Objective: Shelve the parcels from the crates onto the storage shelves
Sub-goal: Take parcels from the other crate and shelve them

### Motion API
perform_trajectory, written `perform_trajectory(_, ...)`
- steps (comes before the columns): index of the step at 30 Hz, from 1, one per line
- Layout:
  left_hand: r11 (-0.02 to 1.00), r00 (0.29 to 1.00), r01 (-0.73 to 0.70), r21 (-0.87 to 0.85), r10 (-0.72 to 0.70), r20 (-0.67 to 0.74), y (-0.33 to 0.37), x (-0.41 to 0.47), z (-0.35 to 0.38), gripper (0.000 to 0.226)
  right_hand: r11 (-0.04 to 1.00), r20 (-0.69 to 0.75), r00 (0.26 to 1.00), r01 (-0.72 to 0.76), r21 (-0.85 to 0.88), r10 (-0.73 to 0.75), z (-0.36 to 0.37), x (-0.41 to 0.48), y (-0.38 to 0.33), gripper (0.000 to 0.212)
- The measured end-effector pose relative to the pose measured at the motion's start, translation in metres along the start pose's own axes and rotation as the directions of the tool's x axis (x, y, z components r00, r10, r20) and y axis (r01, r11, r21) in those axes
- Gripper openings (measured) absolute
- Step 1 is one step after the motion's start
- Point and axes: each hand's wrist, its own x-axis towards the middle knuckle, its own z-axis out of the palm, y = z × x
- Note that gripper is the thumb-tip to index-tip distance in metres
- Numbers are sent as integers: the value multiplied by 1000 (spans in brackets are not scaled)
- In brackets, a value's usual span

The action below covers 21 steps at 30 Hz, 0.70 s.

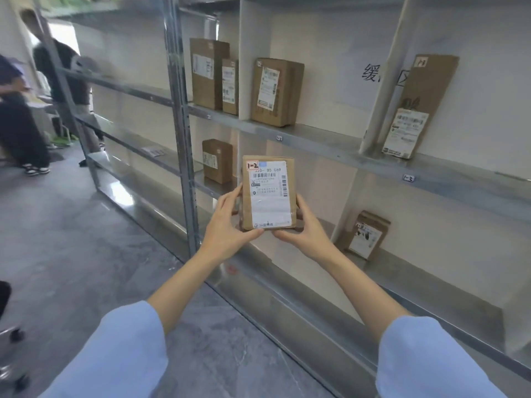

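Just before the grey metal storage shelves point(330, 142), the left hand point(227, 222) and right hand point(304, 229) grip the lower corners of an upright small brown cardboard parcel point(268, 193) with a white label. Brown boxes point(277, 91) stand near the shelves' front edges, above a grey glossy floor point(71, 239).

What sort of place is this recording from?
Probably a parcel depot or pickup room: metal shelves with numbered tags, labelled cardboard parcels standing on them, another parcel held between left hand and right hand.

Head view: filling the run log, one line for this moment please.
parcel tagged 1-2 | grip: left hand, right hand at its lower sides | in front of shelves
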Motion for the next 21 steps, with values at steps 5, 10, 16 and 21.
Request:
perform_trajectory(5,999,999,34,-22,-34,-12,-26,15,-13,99,996,74,996,-50,77,44,22,33,12,108)
perform_trajectory(10,998,998,67,-18,-67,-7,-52,41,-19,103,991,79,994,-81,110,72,40,75,30,107)
perform_trajectory(16,993,993,115,17,-115,-5,-81,96,-21,107,994,85,995,-50,94,42,50,145,56,93)
perform_trajectory(21,989,990,139,50,-140,10,-107,147,-20,107,994,134,990,-62,94,49,51,202,77,92)
